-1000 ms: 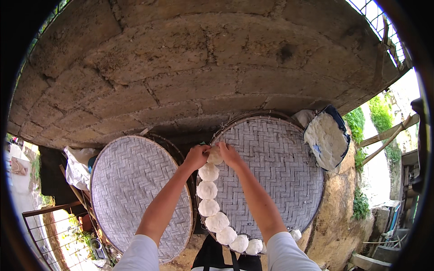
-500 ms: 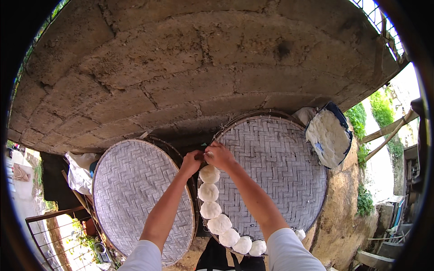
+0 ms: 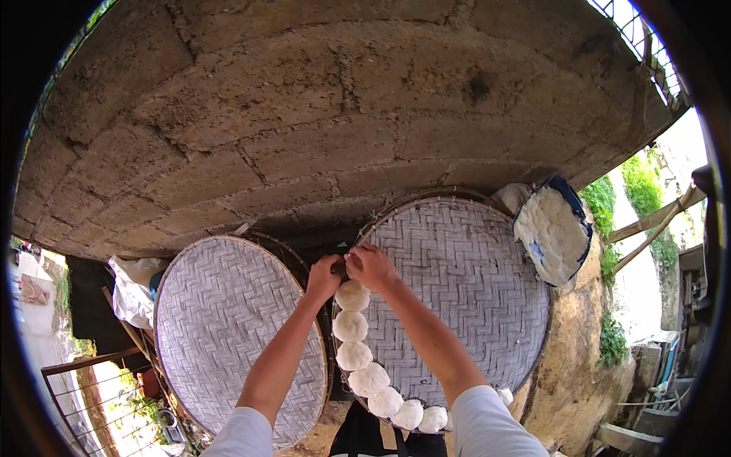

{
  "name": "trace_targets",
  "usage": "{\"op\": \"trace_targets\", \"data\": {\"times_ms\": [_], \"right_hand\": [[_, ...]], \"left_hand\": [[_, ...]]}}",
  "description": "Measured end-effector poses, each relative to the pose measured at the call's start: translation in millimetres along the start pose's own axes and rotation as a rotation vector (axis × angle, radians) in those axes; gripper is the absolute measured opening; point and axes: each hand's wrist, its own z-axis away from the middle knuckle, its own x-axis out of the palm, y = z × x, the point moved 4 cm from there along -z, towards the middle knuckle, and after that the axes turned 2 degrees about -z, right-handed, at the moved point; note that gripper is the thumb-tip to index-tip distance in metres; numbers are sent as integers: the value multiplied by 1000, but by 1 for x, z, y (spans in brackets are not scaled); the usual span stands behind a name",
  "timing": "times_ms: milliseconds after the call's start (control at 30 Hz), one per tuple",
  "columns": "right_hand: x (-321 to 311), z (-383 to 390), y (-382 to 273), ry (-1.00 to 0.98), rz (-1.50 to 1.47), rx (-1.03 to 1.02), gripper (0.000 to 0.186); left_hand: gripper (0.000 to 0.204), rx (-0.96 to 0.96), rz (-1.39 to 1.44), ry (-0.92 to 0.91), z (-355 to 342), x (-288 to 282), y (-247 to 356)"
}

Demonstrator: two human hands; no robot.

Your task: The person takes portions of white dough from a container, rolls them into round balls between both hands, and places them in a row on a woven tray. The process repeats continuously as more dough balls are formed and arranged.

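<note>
My left hand (image 3: 326, 276) and my right hand (image 3: 370, 266) come together at the left rim of the round woven bamboo tray (image 3: 457, 289). Their fingers are curled in and nearly meet; what they may hold is hidden behind them. Just below my right hand lies a flat white dough-like round (image 3: 352, 295). Several more such rounds (image 3: 369, 379) follow in a line along the tray's left and near rim. Past my right forearm another white piece (image 3: 505, 396) shows at the near right rim.
A second woven tray (image 3: 232, 327) stands close on the left. At the far right rim sits a dark-edged container (image 3: 552, 236) of white dough-like mass. A rough block wall (image 3: 304, 122) rises behind both trays. A metal railing (image 3: 91, 365) is at the lower left.
Both hands stay at the same spot on the rim, with a slight shift of the fingers. The right hand has moved down a little. The rounds look unchanged.
</note>
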Motion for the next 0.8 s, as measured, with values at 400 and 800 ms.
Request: {"op": "trace_targets", "data": {"times_ms": [400, 800], "right_hand": [[16, 26, 20, 131, -345, 128, 61], [-30, 66, 32, 376, -602, 227, 64]], "left_hand": [[24, 31, -70, 6, 4, 5, 1], [62, 194, -213, -221, 0, 30, 42]]}}
